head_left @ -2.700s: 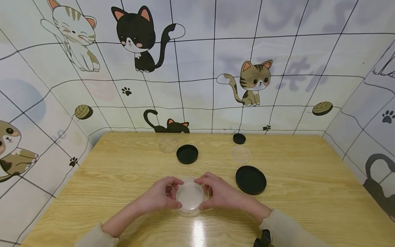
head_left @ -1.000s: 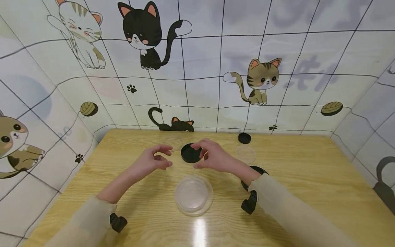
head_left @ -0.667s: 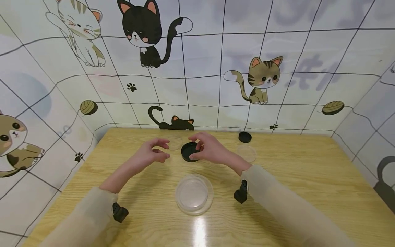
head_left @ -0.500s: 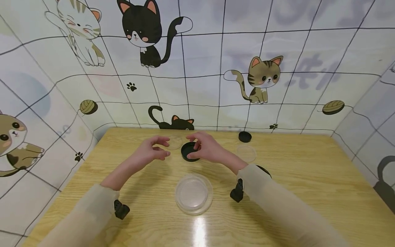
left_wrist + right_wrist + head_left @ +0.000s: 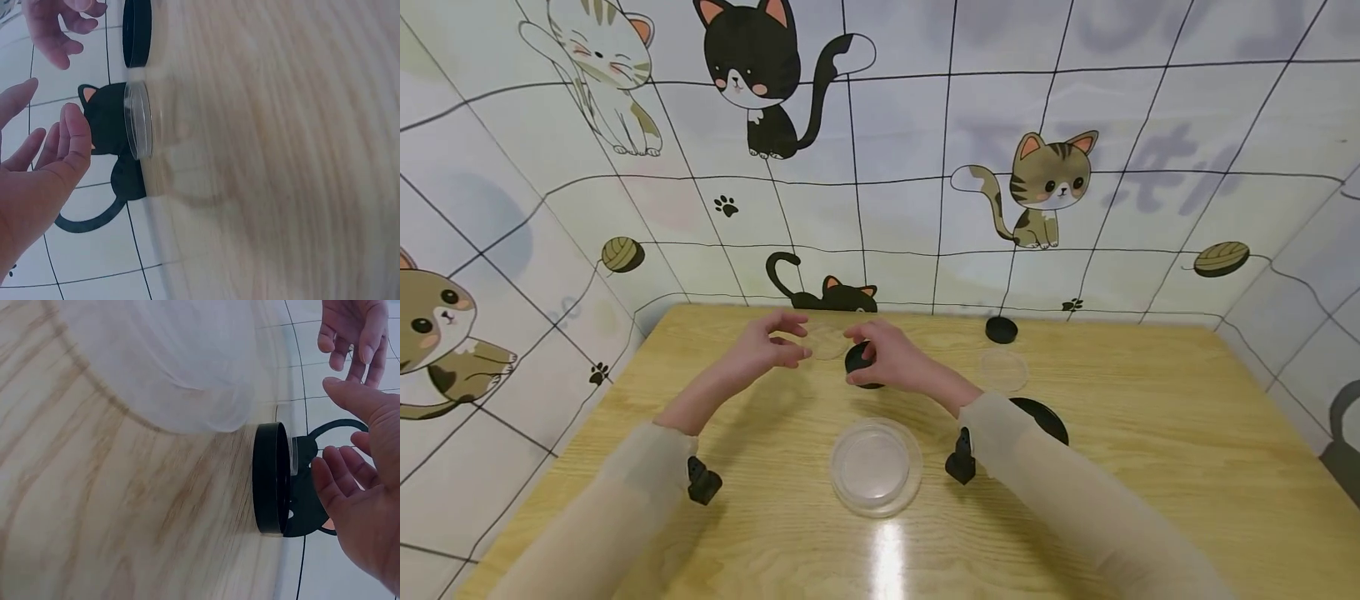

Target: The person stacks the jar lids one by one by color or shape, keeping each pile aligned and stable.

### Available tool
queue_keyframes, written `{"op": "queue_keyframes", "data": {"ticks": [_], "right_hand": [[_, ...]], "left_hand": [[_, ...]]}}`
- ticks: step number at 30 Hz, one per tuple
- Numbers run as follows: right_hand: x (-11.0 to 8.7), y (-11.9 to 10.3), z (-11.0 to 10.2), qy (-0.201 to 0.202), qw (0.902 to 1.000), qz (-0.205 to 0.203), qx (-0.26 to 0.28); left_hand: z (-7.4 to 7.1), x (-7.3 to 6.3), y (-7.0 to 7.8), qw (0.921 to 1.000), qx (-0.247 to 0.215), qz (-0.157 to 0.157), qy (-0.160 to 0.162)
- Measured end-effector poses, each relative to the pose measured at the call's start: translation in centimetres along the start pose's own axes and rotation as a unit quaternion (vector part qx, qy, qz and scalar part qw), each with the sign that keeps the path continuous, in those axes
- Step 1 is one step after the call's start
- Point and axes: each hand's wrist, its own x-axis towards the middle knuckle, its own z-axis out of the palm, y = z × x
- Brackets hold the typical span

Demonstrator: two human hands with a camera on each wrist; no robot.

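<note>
My left hand [image 5: 767, 343] hovers above the far part of the table with fingers loosely bent, holding nothing. Just right of its fingertips lies a clear round lid [image 5: 828, 342], seen edge-on in the left wrist view [image 5: 139, 122]. My right hand [image 5: 891, 358] hangs over a shallow black round lid [image 5: 859, 377], thumb and fingers spread apart; in the right wrist view a gap shows between them and the black lid [image 5: 269, 478]. Nearer to me, clear round plastic pieces [image 5: 876, 468] lie stacked, the smaller on the wider.
On the right stand a small black cap [image 5: 1002, 330], a clear disc [image 5: 1004, 370] and a large black lid [image 5: 1045, 421], the last partly behind my right sleeve. A cat-printed cloth [image 5: 895, 208] rises behind the wooden table [image 5: 1165, 467].
Both hands have let go of the clear stacked pieces and moved away toward the far side. Over the last half second the right hand has shifted slightly left over the black lid.
</note>
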Motion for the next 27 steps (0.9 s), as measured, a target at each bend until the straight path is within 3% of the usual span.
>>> {"op": "queue_keyframes", "data": {"ticks": [6,9,17,27], "right_hand": [[1.7,0.0,-0.7,0.038,0.9992,-0.004,-0.006],[2.7,0.2,-1.0,0.049,0.9987,0.015,-0.002],[5.0,1.4,-0.4,-0.004,0.9967,0.081,0.001],[6.4,2.2,0.4,-0.054,0.9917,0.091,-0.073]], "left_hand": [[-1.8,1.1,-0.3,0.9994,-0.023,-0.009,0.026],[-2.4,1.6,-0.6,0.9993,-0.018,-0.015,0.031],[-2.4,3.0,-2.4,0.9996,0.002,-0.029,0.007],[-1.2,4.2,-4.4,0.9984,-0.009,-0.056,0.004]]}}
